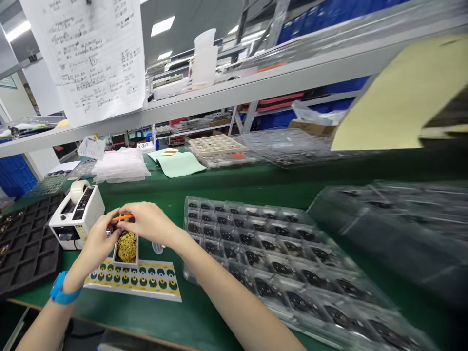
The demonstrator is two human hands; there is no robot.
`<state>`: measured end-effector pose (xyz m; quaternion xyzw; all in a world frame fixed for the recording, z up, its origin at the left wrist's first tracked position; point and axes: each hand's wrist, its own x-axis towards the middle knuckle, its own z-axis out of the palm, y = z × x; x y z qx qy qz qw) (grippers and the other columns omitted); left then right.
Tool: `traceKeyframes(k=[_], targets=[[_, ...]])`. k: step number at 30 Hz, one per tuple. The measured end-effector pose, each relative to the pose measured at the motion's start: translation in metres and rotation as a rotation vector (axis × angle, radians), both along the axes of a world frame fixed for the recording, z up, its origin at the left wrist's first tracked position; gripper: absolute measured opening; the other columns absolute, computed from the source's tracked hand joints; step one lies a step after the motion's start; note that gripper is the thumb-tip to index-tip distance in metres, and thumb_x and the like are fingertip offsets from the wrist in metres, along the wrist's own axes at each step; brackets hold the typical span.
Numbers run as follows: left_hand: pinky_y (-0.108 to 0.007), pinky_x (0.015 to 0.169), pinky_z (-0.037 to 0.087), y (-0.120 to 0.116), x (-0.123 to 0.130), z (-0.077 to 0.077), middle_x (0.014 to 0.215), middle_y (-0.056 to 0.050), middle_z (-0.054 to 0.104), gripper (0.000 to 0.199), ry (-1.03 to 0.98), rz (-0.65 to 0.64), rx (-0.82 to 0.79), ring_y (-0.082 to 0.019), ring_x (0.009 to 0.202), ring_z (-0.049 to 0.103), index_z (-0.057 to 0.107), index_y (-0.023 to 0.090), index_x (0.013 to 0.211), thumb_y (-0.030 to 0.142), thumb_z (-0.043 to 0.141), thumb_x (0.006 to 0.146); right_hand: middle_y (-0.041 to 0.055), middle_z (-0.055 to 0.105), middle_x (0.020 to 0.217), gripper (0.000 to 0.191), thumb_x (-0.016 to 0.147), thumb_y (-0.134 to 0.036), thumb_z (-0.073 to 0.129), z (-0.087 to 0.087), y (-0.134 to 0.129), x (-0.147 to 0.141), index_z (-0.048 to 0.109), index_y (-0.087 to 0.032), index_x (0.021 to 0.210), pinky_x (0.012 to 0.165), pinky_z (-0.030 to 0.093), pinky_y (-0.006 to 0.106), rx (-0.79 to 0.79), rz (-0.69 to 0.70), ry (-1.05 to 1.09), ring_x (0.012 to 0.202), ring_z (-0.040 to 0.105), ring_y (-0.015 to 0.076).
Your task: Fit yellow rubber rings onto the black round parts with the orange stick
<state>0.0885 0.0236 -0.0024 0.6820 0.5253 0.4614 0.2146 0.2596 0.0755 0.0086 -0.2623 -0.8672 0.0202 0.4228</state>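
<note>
My right hand [148, 222] pinches a slim orange stick-like tool [123, 217] over a small white box [126, 265]. Close beside it, my left hand [98, 239], with a blue band [63, 290] at the wrist, has its fingers closed around something small and dark with a shiny metal bit showing. The fingers hide most of that piece. Inside the box lies a heap of yellow rings [127, 247]. A sheet of green and yellow round stickers [153, 280] lies partly under the box.
A white tape dispenser [86, 212] and a black compartment tray [32, 243] stand at the left. Clear plastic trays [256, 239] with dark round parts cover the right side. A shelf bar [234, 95] crosses above, with hanging papers [95, 58].
</note>
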Motion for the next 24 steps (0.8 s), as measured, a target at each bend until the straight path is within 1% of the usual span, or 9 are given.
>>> traceKeyframes(k=[2,4,6,8,10,13,17,20,24], targets=[[-0.033,0.075,0.047,0.009,0.003,0.007,0.089,-0.006,0.068,0.021,-0.055,-0.020,-0.014,-0.021,0.082,0.060,0.069,0.018,0.096,0.022,0.064,0.076,0.0029,0.073,0.082,0.010,0.084,-0.022,0.066,0.008,0.003,0.013,0.066,-0.017,0.093,0.053,0.048,0.024,-0.021,-0.086,0.121,0.069,0.068,0.0151],[-0.029,0.067,0.049,0.017,0.007,0.013,0.082,-0.004,0.066,0.018,-0.147,-0.036,-0.042,-0.018,0.075,0.060,0.066,0.016,0.090,0.027,0.065,0.077,0.0040,0.071,0.085,0.009,0.088,-0.025,0.060,0.016,0.003,0.027,0.064,-0.016,0.090,0.057,0.049,0.025,0.004,-0.166,0.293,0.072,0.067,0.0153],[-0.024,0.059,0.049,0.024,0.012,0.017,0.079,-0.002,0.064,0.020,-0.252,-0.045,-0.072,-0.015,0.068,0.060,0.061,0.016,0.089,0.030,0.067,0.077,0.0025,0.066,0.080,0.010,0.089,-0.023,0.057,0.022,-0.001,0.036,0.062,-0.018,0.081,0.058,0.048,0.026,0.107,-0.215,0.463,0.071,0.063,0.0145],[-0.022,0.055,0.050,0.029,0.018,0.019,0.077,0.000,0.064,0.022,-0.337,-0.057,-0.094,-0.012,0.062,0.060,0.057,0.017,0.087,0.031,0.069,0.076,0.0030,0.062,0.079,0.011,0.088,-0.020,0.058,0.026,-0.008,0.040,0.061,-0.019,0.078,0.057,0.048,0.027,0.247,-0.234,0.537,0.072,0.060,0.0153],[-0.020,0.053,0.051,0.030,0.024,0.021,0.074,0.001,0.063,0.023,-0.410,-0.082,-0.107,-0.011,0.058,0.060,0.054,0.017,0.086,0.029,0.070,0.075,0.0050,0.061,0.086,0.009,0.086,-0.016,0.061,0.026,-0.017,0.037,0.064,-0.020,0.080,0.056,0.046,0.028,0.357,-0.243,0.496,0.069,0.056,0.0148],[-0.017,0.048,0.051,0.029,0.029,0.022,0.071,0.001,0.065,0.024,-0.532,-0.155,-0.123,-0.009,0.052,0.060,0.055,0.017,0.086,0.025,0.074,0.074,0.0067,0.062,0.098,0.010,0.086,-0.013,0.063,0.021,-0.024,0.027,0.067,-0.023,0.086,0.054,0.044,0.028,0.459,-0.247,0.338,0.063,0.049,0.0122],[-0.017,0.047,0.053,0.028,0.029,0.023,0.066,0.001,0.066,0.023,-0.603,-0.219,-0.157,-0.010,0.052,0.063,0.058,0.016,0.089,0.025,0.075,0.076,0.0078,0.066,0.101,0.013,0.090,-0.015,0.058,0.006,-0.013,0.015,0.068,-0.023,0.085,0.055,0.044,0.027,0.579,-0.255,0.207,0.063,0.048,0.0128],[-0.019,0.049,0.056,0.030,0.028,0.021,0.064,0.001,0.067,0.024,-0.602,-0.233,-0.206,-0.012,0.051,0.064,0.060,0.016,0.092,0.029,0.074,0.077,0.0104,0.069,0.099,0.011,0.088,-0.014,0.059,-0.007,0.001,0.010,0.068,-0.020,0.085,0.055,0.044,0.026,0.564,-0.271,0.152,0.063,0.052,0.0129],[-0.024,0.056,0.062,0.034,0.028,0.014,0.071,-0.002,0.071,0.023,-0.617,-0.240,-0.263,-0.016,0.057,0.069,0.060,0.017,0.093,0.029,0.072,0.078,0.0083,0.073,0.086,0.010,0.087,-0.010,0.060,-0.020,0.013,0.007,0.067,-0.016,0.088,0.060,0.049,0.025,0.439,-0.245,0.169,0.069,0.064,0.0144]])
